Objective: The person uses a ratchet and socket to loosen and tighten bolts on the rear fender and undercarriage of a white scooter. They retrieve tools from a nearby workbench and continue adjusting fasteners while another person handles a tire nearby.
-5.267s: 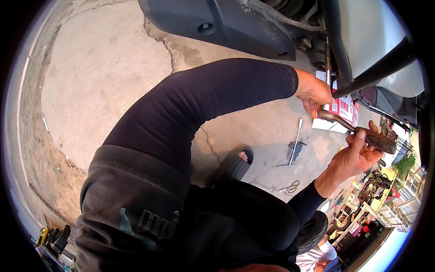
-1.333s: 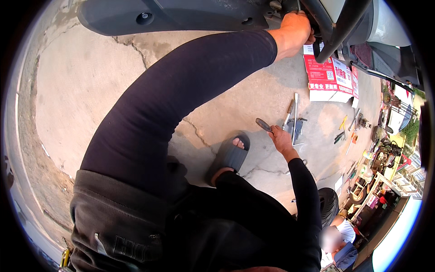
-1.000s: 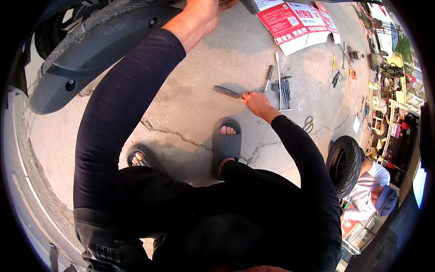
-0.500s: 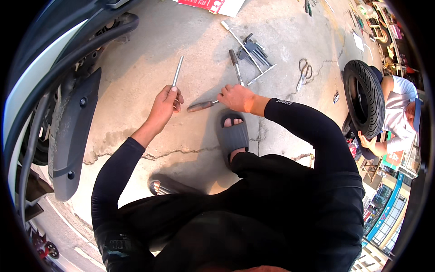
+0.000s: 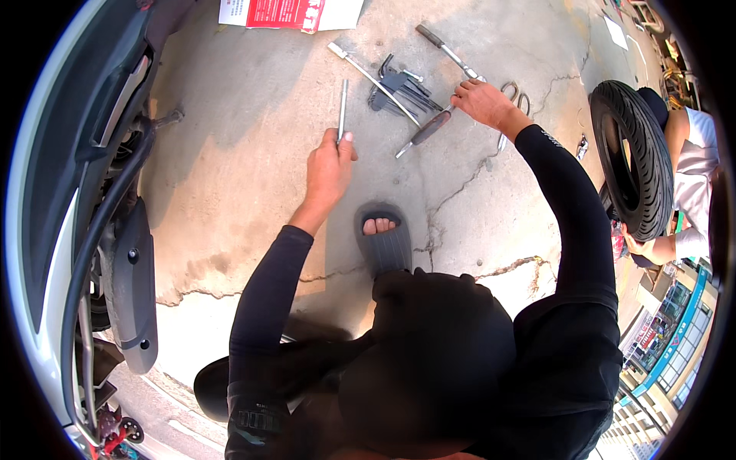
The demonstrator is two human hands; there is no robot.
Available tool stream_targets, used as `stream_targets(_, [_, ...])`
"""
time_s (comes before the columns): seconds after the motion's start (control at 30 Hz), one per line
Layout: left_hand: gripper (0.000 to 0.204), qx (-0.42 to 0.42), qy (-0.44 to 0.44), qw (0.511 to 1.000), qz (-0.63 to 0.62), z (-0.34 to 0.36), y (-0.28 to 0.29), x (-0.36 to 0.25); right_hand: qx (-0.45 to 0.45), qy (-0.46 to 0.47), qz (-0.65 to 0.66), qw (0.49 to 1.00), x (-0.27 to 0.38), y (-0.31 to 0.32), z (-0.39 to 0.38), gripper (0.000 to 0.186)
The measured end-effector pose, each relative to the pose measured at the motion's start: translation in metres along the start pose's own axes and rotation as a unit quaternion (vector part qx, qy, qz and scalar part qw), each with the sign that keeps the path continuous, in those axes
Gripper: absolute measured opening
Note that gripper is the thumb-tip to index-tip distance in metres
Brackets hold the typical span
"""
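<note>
My left hand (image 5: 330,172) is closed around a thin metal rod (image 5: 343,107), which stands up out of the fist. At the right my right hand (image 5: 491,103) has its fingers closed at the chrome end of a ratchet wrench (image 5: 452,57) with a dark grip. A brown-handled tool like a screwdriver (image 5: 431,128) also meets these fingers, its bare metal tip pointing toward me. Between the hands lie a long T-handle wrench (image 5: 368,73) and a dark holder of hex keys (image 5: 402,88). Scissors (image 5: 523,103) lie partly behind my right hand.
To the left stands a scooter with a dark side cover (image 5: 132,291). A red and white card (image 5: 287,14) lies on the cracked concrete ground. At the right a person in a light shirt (image 5: 699,153) holds an upright black tyre (image 5: 652,161). My sandalled foot (image 5: 383,241) is below the tools.
My right hand has moved right, away from my left, with the ratchet wrench and the brown-handled tool. The view has shifted. My left hand still grips the metal rod.
</note>
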State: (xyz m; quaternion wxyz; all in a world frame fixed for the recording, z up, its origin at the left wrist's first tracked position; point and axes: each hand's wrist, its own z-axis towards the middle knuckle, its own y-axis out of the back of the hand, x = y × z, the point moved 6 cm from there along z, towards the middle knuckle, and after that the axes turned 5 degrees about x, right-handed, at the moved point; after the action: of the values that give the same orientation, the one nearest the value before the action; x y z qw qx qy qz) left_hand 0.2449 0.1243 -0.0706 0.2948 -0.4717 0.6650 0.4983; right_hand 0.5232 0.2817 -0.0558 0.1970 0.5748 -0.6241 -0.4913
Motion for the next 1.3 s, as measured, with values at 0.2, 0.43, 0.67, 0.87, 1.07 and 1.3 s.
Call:
stream_targets(0.2, [0.034, 0.040, -0.035, 0.994, 0.092, 0.061, -0.095, -0.060, -0.012, -0.200, 0.389, 0.899, -0.007, -0.047, -0.016, 0.021])
stream_targets(0.43, [0.054, 0.139, -0.124, 0.981, 0.061, 0.100, -0.141, -0.100, -0.354, -0.441, 0.516, 0.644, -0.056, 0.015, 0.015, 0.052])
stream_targets(0.67, [0.054, 0.079, -0.036, 0.982, 0.165, 0.042, -0.029, -0.023, -0.318, -0.342, 0.843, 0.265, -0.167, 0.081, 0.253, 0.075])
stream_targets(0.87, [0.071, -0.048, 0.015, 0.967, 0.250, -0.003, 0.092, 0.015, -0.388, -0.264, 0.867, 0.166, -0.193, 0.103, 0.269, 0.045])
stream_targets(1.07, [0.093, -0.285, -0.231, 0.813, 0.453, -0.007, 0.114, -0.118, -0.403, -0.166, 0.837, 0.331, -0.164, 0.263, 0.130, 0.028])
stream_targets(1.3, [0.075, -0.307, -0.393, 0.749, 0.437, -0.080, 0.158, -0.233, -0.480, -0.102, 0.748, 0.446, -0.071, 0.403, 0.016, 0.027])
